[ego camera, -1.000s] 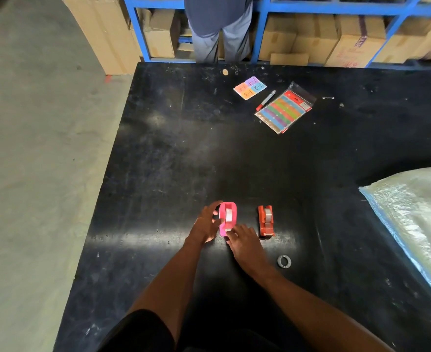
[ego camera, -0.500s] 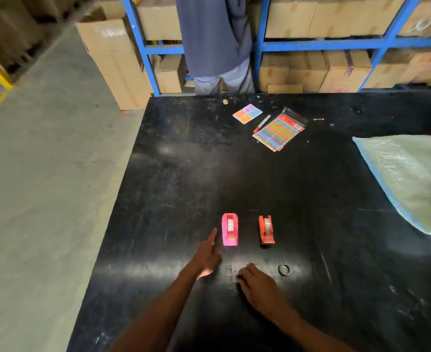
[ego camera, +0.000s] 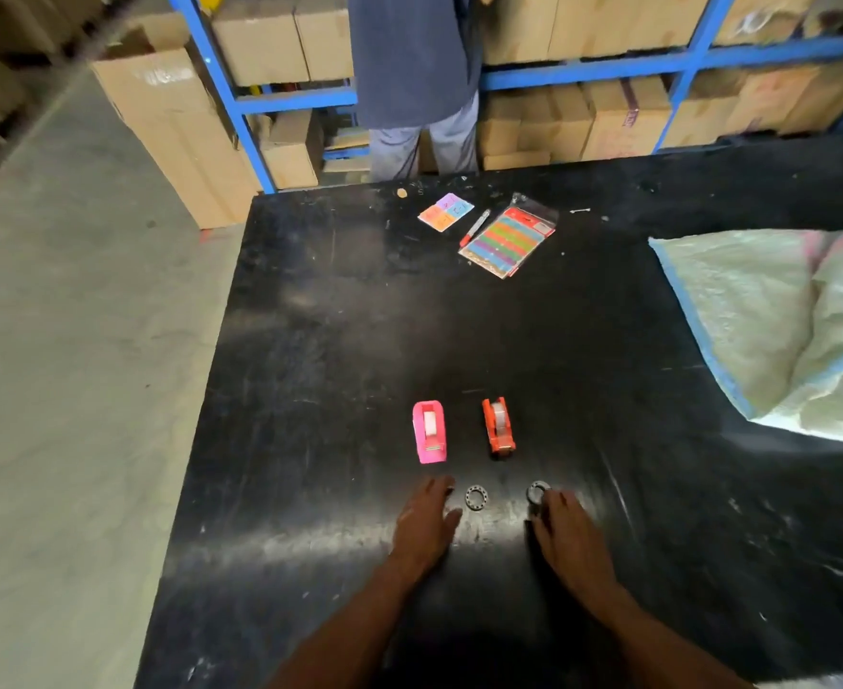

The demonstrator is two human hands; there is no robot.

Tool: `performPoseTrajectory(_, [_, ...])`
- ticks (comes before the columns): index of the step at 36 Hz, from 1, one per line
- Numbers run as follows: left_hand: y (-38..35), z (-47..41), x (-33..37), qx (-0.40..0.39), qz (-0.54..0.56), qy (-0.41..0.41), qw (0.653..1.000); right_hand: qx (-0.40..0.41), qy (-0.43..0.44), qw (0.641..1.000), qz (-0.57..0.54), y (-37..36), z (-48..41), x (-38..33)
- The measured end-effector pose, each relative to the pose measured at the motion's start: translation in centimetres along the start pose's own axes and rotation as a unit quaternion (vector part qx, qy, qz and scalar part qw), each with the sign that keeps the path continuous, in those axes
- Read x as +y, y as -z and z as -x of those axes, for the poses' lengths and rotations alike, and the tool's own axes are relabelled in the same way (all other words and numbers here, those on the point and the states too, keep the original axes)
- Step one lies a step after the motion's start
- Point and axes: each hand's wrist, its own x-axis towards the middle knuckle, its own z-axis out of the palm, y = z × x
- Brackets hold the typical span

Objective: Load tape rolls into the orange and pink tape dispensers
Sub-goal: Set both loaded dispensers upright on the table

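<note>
A pink tape dispenser (ego camera: 429, 432) and an orange tape dispenser (ego camera: 498, 426) stand side by side on the black table (ego camera: 360, 340), each with a pale tape roll seated in it. Just in front of them lie two small dark rings (ego camera: 475, 497) (ego camera: 537, 491). My left hand (ego camera: 425, 520) rests flat on the table, fingers spread, left of the first ring. My right hand (ego camera: 568, 534) lies flat too, its fingertips touching the second ring. Neither hand holds anything.
A large woven plastic sack (ego camera: 777, 325) covers the table's right side. At the far edge lie a colourful sticker pack (ego camera: 509, 241), a red marker (ego camera: 474, 227) and a sticky-note pad (ego camera: 446, 211). A person (ego camera: 414, 82) stands behind at blue shelves with cardboard boxes.
My hands let go of the pink dispenser and drew back toward me. They now lie flat and apart near the two rings. The camera tilted up.
</note>
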Motion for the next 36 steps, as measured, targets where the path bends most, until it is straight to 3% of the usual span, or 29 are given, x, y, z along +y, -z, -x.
performPoseTrajectory(7, [-1.3,-2.4,1.7,-0.053,-0.093,-0.054,0.993,-0.091,-0.028,0.995,-0.009,0.9,-3.1,-0.9])
performPoseTrajectory(12, [-2.6,-3.2,1.9,-0.074,-0.120,-0.076,0.987,-0.096,-0.051,0.994,-0.014,0.6,-3.9,-1.1])
performPoseTrajectory(17, [-2.7,-2.5,0.6,-0.069,-0.103,-0.086,0.989,-0.110,-0.016,0.994,-0.006,0.5,-4.0,-2.2])
performPoseTrajectory(23, [1.8,-1.8,-4.9,0.002,-0.050,-0.047,0.998,-0.137,0.092,0.986,-0.028,-1.0,-4.5,-7.7])
performPoseTrajectory(28, [6.8,-2.0,-10.2,0.074,-0.036,0.009,0.997,-0.153,0.127,0.978,-0.070,-2.9,-6.9,-14.5])
performPoseTrajectory(36, [11.8,-3.9,-14.2,0.070,-0.048,0.068,0.994,-0.169,0.132,0.976,-0.027,-5.4,-11.4,-21.9])
